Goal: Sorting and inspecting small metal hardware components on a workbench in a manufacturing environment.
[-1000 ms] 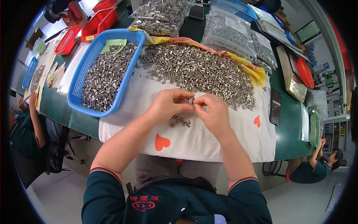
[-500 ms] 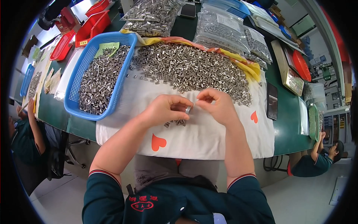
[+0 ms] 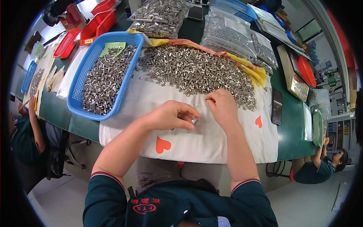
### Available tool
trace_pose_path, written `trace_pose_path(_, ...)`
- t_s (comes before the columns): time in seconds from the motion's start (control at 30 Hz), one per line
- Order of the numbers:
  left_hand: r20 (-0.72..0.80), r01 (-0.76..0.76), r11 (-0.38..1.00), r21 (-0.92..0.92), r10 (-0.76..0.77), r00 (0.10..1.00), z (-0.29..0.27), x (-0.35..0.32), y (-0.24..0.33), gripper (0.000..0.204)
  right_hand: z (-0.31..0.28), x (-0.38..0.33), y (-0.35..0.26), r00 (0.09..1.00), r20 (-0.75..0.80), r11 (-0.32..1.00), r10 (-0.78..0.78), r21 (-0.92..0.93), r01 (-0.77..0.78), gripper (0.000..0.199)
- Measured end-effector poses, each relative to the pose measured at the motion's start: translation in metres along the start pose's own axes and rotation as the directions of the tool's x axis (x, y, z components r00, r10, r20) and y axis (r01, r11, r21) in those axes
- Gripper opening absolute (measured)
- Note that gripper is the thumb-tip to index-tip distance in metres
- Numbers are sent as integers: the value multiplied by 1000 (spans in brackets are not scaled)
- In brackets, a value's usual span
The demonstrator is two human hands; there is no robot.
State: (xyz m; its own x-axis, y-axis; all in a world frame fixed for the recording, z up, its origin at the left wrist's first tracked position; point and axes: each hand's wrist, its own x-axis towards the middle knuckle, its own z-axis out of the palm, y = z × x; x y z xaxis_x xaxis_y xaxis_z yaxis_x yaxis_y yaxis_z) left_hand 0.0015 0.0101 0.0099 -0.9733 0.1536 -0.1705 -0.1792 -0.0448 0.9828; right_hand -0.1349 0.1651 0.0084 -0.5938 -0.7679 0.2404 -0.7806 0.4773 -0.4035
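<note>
My left hand [image 3: 170,115] is curled over the white cloth [image 3: 211,140] and pinches a small silver metal tube [image 3: 194,120] at its fingertips. My right hand [image 3: 222,106] rests just to the right, fingers bent at the near edge of a big heap of small metal tubes [image 3: 193,70]; whether it holds one I cannot tell. The two hands are a little apart. A few loose tubes lie on the cloth under my left hand.
A blue basket [image 3: 81,81] of the same tubes stands at the left. Clear bags of tubes [image 3: 230,34] lie behind the heap, red trays [image 3: 100,20] at the far left. A dark phone [image 3: 276,106] lies right of the cloth. Other people sit at both sides.
My hands, which were joined together over one tube, have parted. The right hand moved back toward the heap; the left kept a tube.
</note>
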Motion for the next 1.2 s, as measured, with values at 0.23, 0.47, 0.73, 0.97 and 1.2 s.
trace_pose_path(0.23, -180, -29, 987, -160, 0, 984, -4, 7, -9, 35, -8, 0, -17, 982, 59, 856, 179, 482, -186, 5)
trace_pose_path(0.47, -290, -97, 975, -198, 36, 956, -7, 8, -9, 35, -12, -5, -30, 989, 146, 680, 7, 724, -112, 8)
trace_pose_path(0.73, -332, -64, 989, -136, 16, 943, -6, 9, -11, 36, -7, -10, -41, 997, -37, 916, -73, 393, 81, 6)
trace_pose_path(0.97, -284, -101, 971, -215, 36, 958, -6, 9, -10, 35, -13, -8, -30, 994, 107, 769, -17, 637, -56, 7)
trace_pose_path(1.2, -208, -16, 1000, -3, 15, 978, -3, 2, -4, 34, -17, -1, -19, 958, 278, 720, 63, 652, -237, 11)
